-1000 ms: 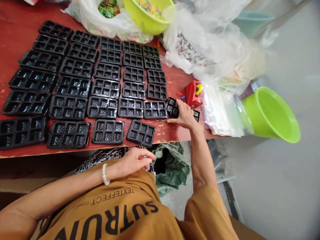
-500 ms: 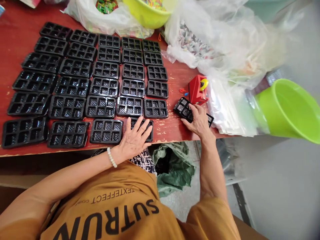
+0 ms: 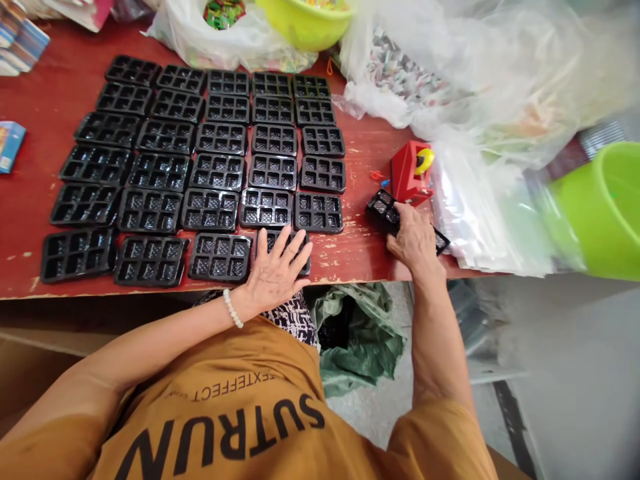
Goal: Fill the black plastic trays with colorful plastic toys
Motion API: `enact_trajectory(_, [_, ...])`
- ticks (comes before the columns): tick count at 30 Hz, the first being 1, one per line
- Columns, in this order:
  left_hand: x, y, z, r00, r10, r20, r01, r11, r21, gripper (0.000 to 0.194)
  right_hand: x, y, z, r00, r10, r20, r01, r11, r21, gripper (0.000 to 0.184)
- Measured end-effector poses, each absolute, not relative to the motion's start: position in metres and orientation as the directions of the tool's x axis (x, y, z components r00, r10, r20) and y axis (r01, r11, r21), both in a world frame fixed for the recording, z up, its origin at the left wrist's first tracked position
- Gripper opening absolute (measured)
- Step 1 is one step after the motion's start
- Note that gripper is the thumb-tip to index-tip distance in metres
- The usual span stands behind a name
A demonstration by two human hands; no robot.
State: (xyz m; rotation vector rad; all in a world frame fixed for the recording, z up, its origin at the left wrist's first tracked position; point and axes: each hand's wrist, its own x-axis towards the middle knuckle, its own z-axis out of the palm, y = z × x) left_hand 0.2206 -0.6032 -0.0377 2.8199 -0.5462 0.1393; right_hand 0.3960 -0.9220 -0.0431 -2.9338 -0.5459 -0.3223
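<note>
My left hand (image 3: pixel 280 270) lies spread and palm down over a black plastic tray (image 3: pixel 304 245) in the front row, hiding most of it. To the right, my right hand (image 3: pixel 416 241) has its fingers curled over a separate black six-cell tray (image 3: pixel 383 205), whose ends show on both sides of the hand. Just behind that tray stands a red tape dispenser (image 3: pixel 407 175) with a yellow roll. A small red piece (image 3: pixel 376 175) and a blue piece (image 3: pixel 385 183) lie beside the dispenser. Several black trays (image 3: pixel 217 172) are laid out in rows on the left.
Clear plastic bags (image 3: pixel 470 207) lie right of the dispenser, next to a lime-green tub (image 3: pixel 595 213). At the back are a white bag (image 3: pixel 235 47) of green packets and a yellow-green bowl (image 3: pixel 310 27). A green sack (image 3: pixel 365 350) stands below the red table's (image 3: pixel 360 260) front edge.
My left hand rose from my lap and spread over the front-row tray. My right hand slid its tray rightward, away from the rows and closer to the dispenser. The view shifted left.
</note>
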Motion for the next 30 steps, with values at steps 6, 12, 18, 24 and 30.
enact_trajectory(6, [0.224,-0.608,-0.036,0.919,-0.378,0.115,-0.395,-0.886,0.245,0.078,0.376,-0.902,-0.033,0.9,0.189,0.393,0.312,-0.909,-0.276,0.07])
enact_trajectory(12, [0.224,-0.607,-0.041,0.929,-0.353,0.109,-0.369,-0.897,0.243,0.075,0.313,-0.873,-0.01,0.849,0.354,0.392,0.516,-0.714,-0.473,0.058])
enact_trajectory(18, [0.225,-0.608,-0.04,0.928,-0.356,0.11,-0.373,-0.889,0.267,0.074,0.299,-0.859,-0.01,0.812,0.518,0.269,0.577,-0.64,-0.508,0.061])
enact_trajectory(24, [0.226,-0.608,-0.033,0.936,-0.34,0.095,-0.352,-0.889,0.293,0.073,0.313,-0.854,-0.016,0.838,0.477,0.265,0.544,-0.694,-0.472,0.062])
enact_trajectory(30, [0.227,-0.605,-0.033,0.937,-0.313,0.154,-0.349,-0.842,0.411,0.073,0.315,-0.842,-0.014,0.869,0.376,0.321,0.491,-0.735,-0.467,0.06])
